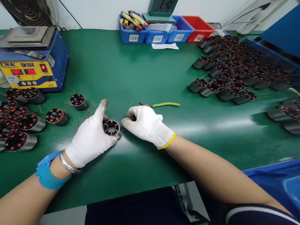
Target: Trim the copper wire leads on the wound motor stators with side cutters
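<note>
My gloved left hand is closed around a motor stator, thumb raised along its far side and fingers beneath. The stator is a short metal cylinder with copper windings, its ring-shaped end facing me. Just to its right, my gloved right hand is closed in a pinch, with thumb and forefinger together near the rim. A thin wire may lie at those fingertips, too fine to make out. Beyond the right hand lie cutting pliers with yellow-green handles, flat on the green table.
Several stators cluster at left, with one stator nearer me among wire scraps. A yellow-and-blue soldering pot unit stands behind them. Many stators fill the right. Blue bins, a red bin and a clock line the back.
</note>
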Demonstrator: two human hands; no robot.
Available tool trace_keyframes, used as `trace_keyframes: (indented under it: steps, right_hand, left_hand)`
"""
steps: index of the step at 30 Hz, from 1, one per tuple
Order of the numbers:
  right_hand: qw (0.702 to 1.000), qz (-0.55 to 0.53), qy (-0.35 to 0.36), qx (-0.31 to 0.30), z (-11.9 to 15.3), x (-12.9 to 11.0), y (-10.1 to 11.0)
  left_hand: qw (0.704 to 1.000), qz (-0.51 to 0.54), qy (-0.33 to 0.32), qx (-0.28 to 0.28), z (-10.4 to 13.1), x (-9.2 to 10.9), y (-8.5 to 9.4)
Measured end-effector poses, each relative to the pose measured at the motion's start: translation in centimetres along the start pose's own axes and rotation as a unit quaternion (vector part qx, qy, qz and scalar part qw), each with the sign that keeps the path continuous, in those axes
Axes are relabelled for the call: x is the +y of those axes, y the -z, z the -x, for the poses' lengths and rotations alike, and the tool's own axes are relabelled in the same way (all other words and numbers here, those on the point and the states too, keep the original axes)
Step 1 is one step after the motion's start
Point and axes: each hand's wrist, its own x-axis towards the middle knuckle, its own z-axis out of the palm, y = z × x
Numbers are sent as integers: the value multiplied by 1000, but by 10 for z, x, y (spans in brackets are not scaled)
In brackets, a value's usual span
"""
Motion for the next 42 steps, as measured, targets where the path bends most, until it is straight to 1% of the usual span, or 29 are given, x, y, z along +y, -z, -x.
trace_keyframes:
  steps: [2,3,4,6,7,8,9,10,12,14,15,17,20,21,23,26,31,34,36,39,40,41,42]
  right_hand:
    - [998,64,-6,11,5,7,6]
    - [996,77,6,33,8,9,10]
    - [995,72,35,67,13,10,15]
    - [983,28,132,121,23,8,21]
    - [975,7,186,122,27,7,22]
    - [966,-3,236,103,31,5,22]
    - [961,0,267,73,33,4,19]
    - [960,12,275,40,33,3,15]
    - [968,28,250,-12,29,4,4]
    - [974,8,219,-51,21,7,-5]
    - [975,-8,212,-66,17,9,-8]
    - [974,-28,212,-74,12,12,-10]
    - [974,-30,216,-67,9,14,-9]
    - [971,-39,223,-71,9,15,-7]
    - [966,-72,230,-91,8,16,-4]
    - [963,-118,207,-123,6,17,4]
    - [968,-129,167,-137,6,18,21]
    - [965,-147,149,-155,6,22,27]
    - [961,-190,144,-138,3,24,28]
    - [951,-264,135,-83,-5,25,23]
    - [948,-275,131,-88,-8,24,22]
    - [946,-275,127,-115,-10,23,20]
    - [944,-264,124,-155,-12,21,19]
  left_hand:
    - [1000,-13,2,4,0,0,2]
    - [1000,-15,2,3,-1,-1,3]
    - [1000,-16,1,-1,-2,-3,3]
    - [1000,-25,-4,-14,-3,-6,3]
    - [999,-33,-9,-18,-4,-7,4]
    - [999,-42,-16,-19,-4,-9,4]
    - [998,-49,-24,-20,-5,-10,4]
    - [998,-54,-30,-21,-5,-10,4]
    - [997,-56,-34,-32,-6,-11,6]
    - [996,-61,-35,-47,-6,-11,7]
    - [996,-65,-41,-49,-6,-12,7]
    - [995,-66,-70,-31,-5,-13,6]
    - [990,-29,-136,25,-2,-13,3]
    - [987,-13,-156,33,-1,-12,2]
    - [983,10,-182,27,-1,-9,1]
    - [980,9,-200,19,-3,-6,-1]
    - [971,-32,-235,44,-9,-7,-10]
    - [966,-40,-246,64,-9,-8,-16]
    - [965,-42,-250,73,-8,-8,-19]
    - [963,-49,-250,84,-6,-8,-21]
    - [963,-51,-249,88,-6,-8,-22]
    - [963,-52,-248,88,-6,-8,-22]
    - [964,-54,-247,85,-6,-8,-23]
